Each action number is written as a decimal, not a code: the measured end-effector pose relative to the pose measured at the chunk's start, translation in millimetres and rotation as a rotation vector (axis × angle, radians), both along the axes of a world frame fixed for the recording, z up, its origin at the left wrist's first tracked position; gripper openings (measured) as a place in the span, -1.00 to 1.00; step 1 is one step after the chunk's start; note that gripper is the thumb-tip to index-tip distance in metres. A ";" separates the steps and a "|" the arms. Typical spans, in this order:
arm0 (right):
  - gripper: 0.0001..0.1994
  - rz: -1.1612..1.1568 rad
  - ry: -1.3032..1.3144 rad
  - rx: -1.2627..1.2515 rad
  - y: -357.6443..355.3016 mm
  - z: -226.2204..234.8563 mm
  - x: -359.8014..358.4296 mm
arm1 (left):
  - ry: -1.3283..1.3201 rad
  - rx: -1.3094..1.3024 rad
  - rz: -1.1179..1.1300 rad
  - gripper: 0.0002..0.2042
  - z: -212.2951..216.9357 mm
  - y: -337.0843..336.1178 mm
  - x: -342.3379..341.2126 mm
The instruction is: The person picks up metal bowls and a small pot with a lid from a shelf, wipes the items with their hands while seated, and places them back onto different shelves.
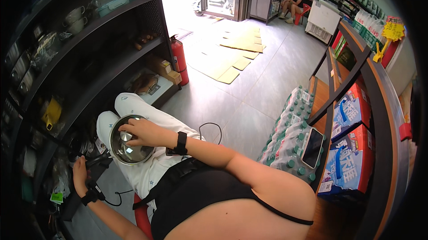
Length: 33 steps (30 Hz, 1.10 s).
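Glass lid (129, 144) with a steel rim lies across the lap of a seated person in a shop aisle, resting on white trousers (147, 173) above a red stool (141, 215). The right hand (141, 131) is on top of the lid, fingers curled around the small metal knob (126, 136) at its centre. The left hand (80, 173) is lower, beside the dark shelf (89, 30), closed around a black handle (96, 160) that runs toward the lid; what the handle belongs to cannot be made out. Both wrists wear black bands, and a thin black cable (209, 126) trails over the grey floor (249, 102). Judging by its look, the lid is stiff, fairly light, smooth and breakable where it is glass, so the knob is the sure place to hold it, with the steel rim as a second grip; the domed pane itself would likely slip under bare fingers. Shelves at left carry pots and boxed goods, with a red extinguisher (179, 59) at their far end. At right, shrink-wrapped water bottles (290, 128) are stacked by a rack, a phone (312, 147) lying on top. Flattened cardboard (236, 53) lies near the open door.
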State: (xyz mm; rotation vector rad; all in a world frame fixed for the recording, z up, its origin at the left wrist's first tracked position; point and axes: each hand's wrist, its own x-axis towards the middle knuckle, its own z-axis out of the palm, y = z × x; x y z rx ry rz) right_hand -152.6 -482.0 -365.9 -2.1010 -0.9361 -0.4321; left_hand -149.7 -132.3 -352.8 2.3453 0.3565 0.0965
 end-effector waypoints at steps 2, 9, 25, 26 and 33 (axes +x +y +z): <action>-0.56 -0.021 -0.011 0.026 -0.4 1.7 -2.8 | -0.026 0.054 0.003 -0.59 -6.6 3.9 2.4; -0.50 -0.043 0.159 0.069 7.3 -4.8 9.2 | -0.079 0.093 -0.016 -0.60 -8.6 3.8 11.7; -0.47 -0.045 0.060 0.071 0.4 -6.3 -2.1 | -0.755 0.320 -0.226 -0.83 83.4 -75.2 -46.7; -0.47 -0.039 0.079 0.072 -2.6 -7.1 -2.1 | -0.857 0.308 -0.161 -0.85 95.4 -89.1 -58.5; -0.50 -0.033 0.104 0.048 0.1 -4.2 -6.2 | -0.960 -0.092 -1.156 -0.82 132.2 -112.0 -156.9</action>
